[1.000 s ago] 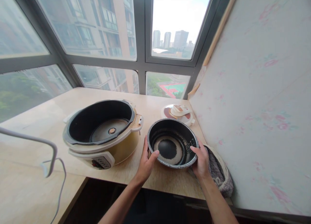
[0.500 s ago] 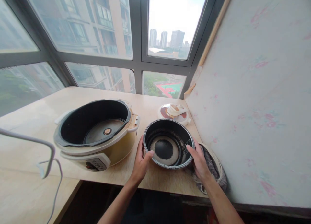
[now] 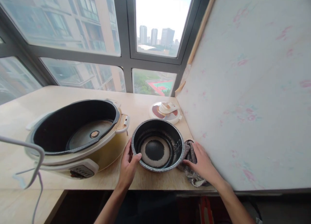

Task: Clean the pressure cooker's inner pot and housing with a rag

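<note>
1. Change since the earlier frame: the right hand (image 3: 202, 164) has left the rim of the inner pot (image 3: 157, 145) and now lies on the grey cloth (image 3: 191, 162) beside it. The view has swung to the right, so the cooker sits further left in the picture.
2. Left hand (image 3: 128, 165): curled around the near-left rim of the inner pot, thumb over the edge and fingers on the outer wall. This grip appears to steady the pot on the desk (image 3: 150, 180).
3. Right hand: fingers spread flat and relaxed on the cloth, closed on nothing.
4. Inner pot: stands upright near the front edge of the desk, between the cooker body (image 3: 75, 136) and the papered wall panel (image 3: 243, 88). Its dark lining is worn pale in a ring on the base.
5. Cooker body: open, heating plate exposed, just left of the pot.
6. Lid (image 3: 165, 111): lies behind the pot, close to the window.
7. Markings: white level marks show inside the pot wall and a control panel on the cooker front; neither is legible.
</note>
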